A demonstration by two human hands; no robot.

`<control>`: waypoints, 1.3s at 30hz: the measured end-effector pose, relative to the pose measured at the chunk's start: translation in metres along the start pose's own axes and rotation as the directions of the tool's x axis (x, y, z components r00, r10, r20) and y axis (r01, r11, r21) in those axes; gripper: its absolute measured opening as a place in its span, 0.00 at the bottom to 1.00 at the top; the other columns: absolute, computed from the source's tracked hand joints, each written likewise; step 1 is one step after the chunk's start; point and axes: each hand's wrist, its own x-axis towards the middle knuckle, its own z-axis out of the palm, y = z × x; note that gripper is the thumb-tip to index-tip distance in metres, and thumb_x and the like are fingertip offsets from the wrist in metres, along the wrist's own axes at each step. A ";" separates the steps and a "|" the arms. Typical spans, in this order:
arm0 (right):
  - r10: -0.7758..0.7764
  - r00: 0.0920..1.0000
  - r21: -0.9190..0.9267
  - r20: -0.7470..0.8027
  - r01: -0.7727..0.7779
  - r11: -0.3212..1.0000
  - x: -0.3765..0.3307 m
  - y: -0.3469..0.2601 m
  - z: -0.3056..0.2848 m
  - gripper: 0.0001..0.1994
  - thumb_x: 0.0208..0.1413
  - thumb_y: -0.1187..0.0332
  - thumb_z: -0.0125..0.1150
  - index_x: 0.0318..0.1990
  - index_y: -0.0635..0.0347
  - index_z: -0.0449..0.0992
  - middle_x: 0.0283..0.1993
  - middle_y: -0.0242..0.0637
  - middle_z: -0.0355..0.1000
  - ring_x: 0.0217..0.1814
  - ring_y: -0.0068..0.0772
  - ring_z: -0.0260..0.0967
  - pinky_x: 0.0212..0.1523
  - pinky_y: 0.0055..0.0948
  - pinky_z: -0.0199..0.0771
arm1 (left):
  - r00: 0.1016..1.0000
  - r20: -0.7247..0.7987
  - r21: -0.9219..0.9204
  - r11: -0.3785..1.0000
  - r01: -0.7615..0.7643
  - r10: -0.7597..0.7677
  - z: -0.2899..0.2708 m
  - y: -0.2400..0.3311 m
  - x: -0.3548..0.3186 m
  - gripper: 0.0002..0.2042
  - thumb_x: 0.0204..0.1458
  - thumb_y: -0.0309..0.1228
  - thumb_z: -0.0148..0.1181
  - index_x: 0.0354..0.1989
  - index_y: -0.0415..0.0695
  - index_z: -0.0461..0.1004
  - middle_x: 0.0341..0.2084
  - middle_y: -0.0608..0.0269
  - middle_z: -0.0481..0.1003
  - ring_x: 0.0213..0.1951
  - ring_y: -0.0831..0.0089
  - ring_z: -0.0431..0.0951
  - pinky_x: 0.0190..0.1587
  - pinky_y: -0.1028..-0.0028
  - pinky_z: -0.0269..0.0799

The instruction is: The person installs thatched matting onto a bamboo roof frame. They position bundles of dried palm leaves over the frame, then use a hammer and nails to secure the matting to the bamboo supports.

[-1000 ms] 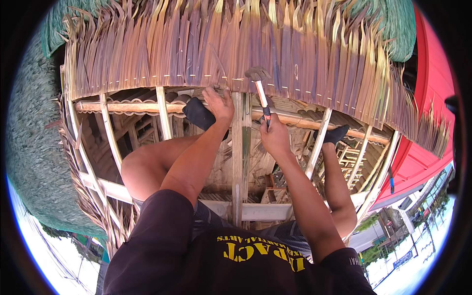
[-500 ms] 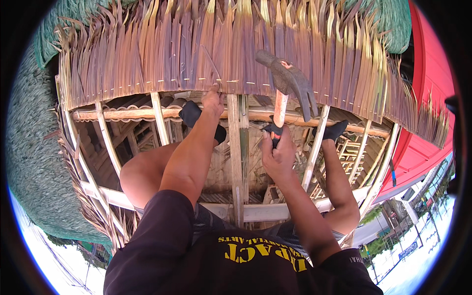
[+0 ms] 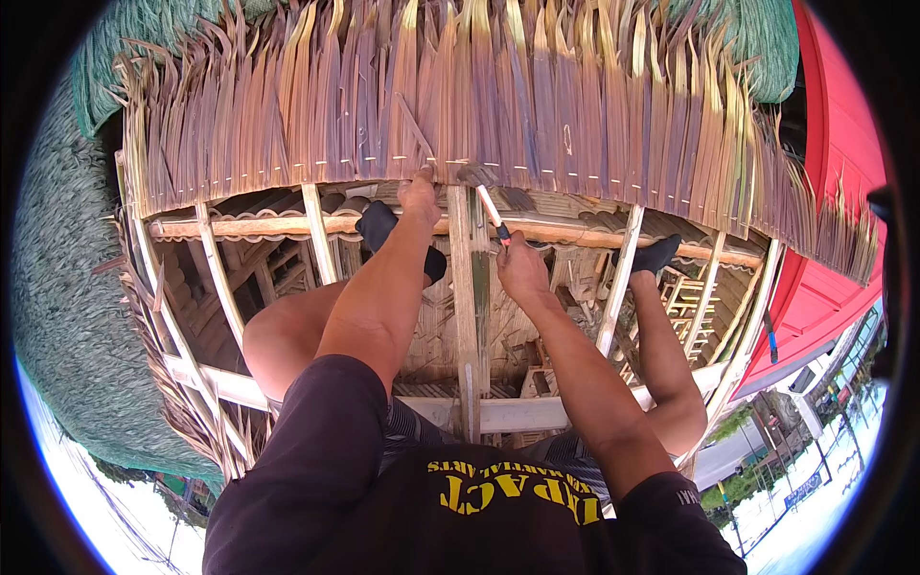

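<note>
A brown palm-leaf thatch panel (image 3: 316, 105) spans the upper view, with a row of pale stitches along its lower edge. My left hand (image 3: 419, 196) is closed at that edge, just left of the middle rafter (image 3: 465, 316); any small thing between its fingertips is too small to make out. In my right hand (image 3: 524, 270) is a claw hammer (image 3: 491, 206), gripped by its dark-ended handle. Its head (image 3: 476, 175) is at the panel's edge over the top of the middle rafter, a little right of my left fingertips.
Pale wooden rafters (image 3: 621, 278) and a round crosspole (image 3: 565, 231) form an open frame with deep gaps between. My dark-socked feet (image 3: 655, 253) rest near the crosspole. Green netting over thatch (image 3: 62, 287) lies left; a red metal roof (image 3: 834, 249) curves down on the right.
The hammer has swung down and left from its raised position, and its head is now at the panel's edge. My left hand stays at about the same spot on the edge.
</note>
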 end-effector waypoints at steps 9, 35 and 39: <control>-0.103 0.993 0.117 -0.052 0.109 0.987 -0.001 0.023 0.014 0.14 0.62 0.66 0.58 0.49 0.66 0.68 0.32 0.57 0.76 0.34 0.61 0.75 0.38 0.52 0.74 | 0.998 0.010 0.158 0.986 0.054 -0.056 -0.008 0.011 -0.002 0.20 0.57 0.26 0.63 0.55 0.38 0.64 0.46 0.57 0.73 0.43 0.66 0.76 0.47 0.68 0.77; 0.367 0.817 0.382 -0.445 -0.197 0.903 -0.051 0.255 -0.132 0.12 0.66 0.67 0.53 0.51 0.64 0.68 0.32 0.62 0.75 0.35 0.67 0.74 0.37 0.58 0.73 | 0.277 0.946 0.301 -0.141 -0.943 0.166 0.221 -0.251 -0.171 0.09 0.53 0.31 0.65 0.42 0.50 0.82 0.40 0.58 0.79 0.44 0.55 0.78 0.49 0.58 0.72; 0.295 0.805 0.389 -0.515 -0.087 0.917 -0.050 0.255 -0.132 0.12 0.69 0.66 0.51 0.52 0.66 0.67 0.30 0.59 0.74 0.34 0.67 0.74 0.34 0.53 0.72 | 0.267 0.948 0.305 -0.258 -0.917 0.172 0.226 -0.265 -0.151 0.09 0.50 0.35 0.68 0.40 0.50 0.83 0.44 0.60 0.74 0.50 0.56 0.74 0.53 0.58 0.67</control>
